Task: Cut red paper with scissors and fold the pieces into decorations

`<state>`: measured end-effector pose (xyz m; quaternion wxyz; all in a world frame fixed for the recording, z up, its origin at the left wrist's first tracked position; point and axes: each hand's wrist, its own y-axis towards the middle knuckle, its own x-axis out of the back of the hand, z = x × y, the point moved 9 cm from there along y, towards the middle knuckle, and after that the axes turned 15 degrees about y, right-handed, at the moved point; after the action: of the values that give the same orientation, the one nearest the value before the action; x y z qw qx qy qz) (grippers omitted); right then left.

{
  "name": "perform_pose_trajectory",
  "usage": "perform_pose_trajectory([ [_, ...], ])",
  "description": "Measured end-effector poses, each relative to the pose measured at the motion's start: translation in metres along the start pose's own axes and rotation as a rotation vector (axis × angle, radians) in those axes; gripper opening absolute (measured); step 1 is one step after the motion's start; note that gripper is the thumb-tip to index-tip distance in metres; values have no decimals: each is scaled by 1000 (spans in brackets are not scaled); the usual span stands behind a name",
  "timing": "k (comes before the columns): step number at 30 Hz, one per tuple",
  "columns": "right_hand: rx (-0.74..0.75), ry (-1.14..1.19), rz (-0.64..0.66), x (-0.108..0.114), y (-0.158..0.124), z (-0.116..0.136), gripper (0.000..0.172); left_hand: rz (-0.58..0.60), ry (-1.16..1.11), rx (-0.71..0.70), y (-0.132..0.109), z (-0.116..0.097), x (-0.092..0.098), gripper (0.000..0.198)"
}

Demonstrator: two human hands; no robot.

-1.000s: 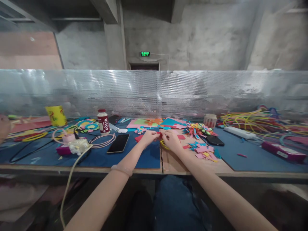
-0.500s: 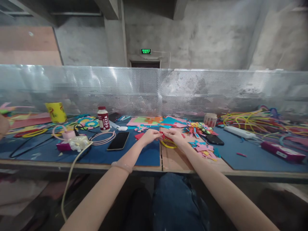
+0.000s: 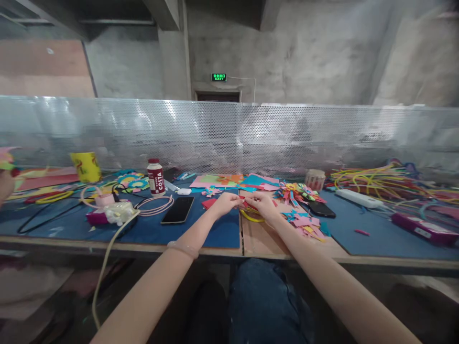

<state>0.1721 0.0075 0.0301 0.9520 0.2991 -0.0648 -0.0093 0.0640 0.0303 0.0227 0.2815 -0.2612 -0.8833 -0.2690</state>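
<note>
My left hand (image 3: 225,203) and my right hand (image 3: 262,204) meet over the seam of the workbench, both with fingers pinched on a small red paper piece (image 3: 246,205) held between them. A yellow ring (image 3: 251,217) lies just under the hands. More red paper (image 3: 208,204) lies flat beside my left hand. A heap of pink and yellow paper scraps (image 3: 304,225) sits right of my right hand. A pale bracelet is on my left wrist.
A black phone (image 3: 178,210) and a Costa bottle (image 3: 156,177) lie to the left, with a cable bundle (image 3: 114,212) and a yellow cup (image 3: 85,166). A second phone (image 3: 321,209), a paper flower (image 3: 297,192), a power strip (image 3: 359,198) and coloured tubes (image 3: 387,181) are right. Another person's hand (image 3: 5,184) shows at far left.
My hands lifted slightly off the bench and drew together on the red piece, uncovering the yellow ring. The camera shifted a little.
</note>
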Motion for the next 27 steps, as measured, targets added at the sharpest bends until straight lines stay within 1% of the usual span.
perform_pose_trajectory([
  [3, -18, 21, -18, 0, 0, 0, 32, 31, -46, 22, 0, 3, -2, 34],
  [8, -85, 157, 28, -4, -1, -9, 31, 99, -187, 115, -2, 10, -7, 34],
  [11, -140, 291, 49, -5, -1, -16, 30, 118, -278, 140, -4, 9, -9, 30],
  [13, -170, 338, 46, -5, -1, -18, 29, 127, -279, 126, -6, 6, -10, 32],
  [18, -205, 395, -4, -3, -3, -19, 28, 77, -183, 103, -5, 6, -9, 40],
  [25, -223, 389, -65, -2, -6, -20, 26, 37, -166, 72, 1, 13, -10, 36],
  [27, -215, 368, -53, -3, -5, -20, 26, 37, -191, 65, 2, 13, -10, 35],
])
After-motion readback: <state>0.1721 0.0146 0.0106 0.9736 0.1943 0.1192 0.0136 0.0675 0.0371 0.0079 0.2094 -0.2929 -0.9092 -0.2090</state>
